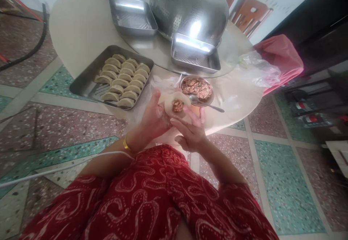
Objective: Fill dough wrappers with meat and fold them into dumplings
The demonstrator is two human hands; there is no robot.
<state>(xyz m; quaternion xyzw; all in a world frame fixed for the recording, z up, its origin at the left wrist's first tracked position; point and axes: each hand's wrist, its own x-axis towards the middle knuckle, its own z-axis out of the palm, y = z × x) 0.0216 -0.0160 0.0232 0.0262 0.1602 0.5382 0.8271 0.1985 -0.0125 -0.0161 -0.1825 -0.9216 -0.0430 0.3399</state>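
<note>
A round dumpling wrapper [172, 103] with a small lump of meat filling [178, 105] in its middle lies open on the fingers of my left hand [153, 118]. My right hand [191, 131] is under and beside the wrapper, its fingers touching the wrapper's near edge. Just beyond the wrapper stands a metal bowl of minced filling [196, 88] with a spoon [206, 104] resting on its rim. A metal tray [84, 84] to the left holds several folded dumplings [122, 82] in rows.
The round table [78, 26] also carries two empty metal trays [133, 15] [194, 55], a large perforated metal dome [187, 6], a clear plastic bag [254, 67] and a pink bag [280, 57]. Chairs [248, 13] stand behind. A white cable [62, 167] crosses my lap.
</note>
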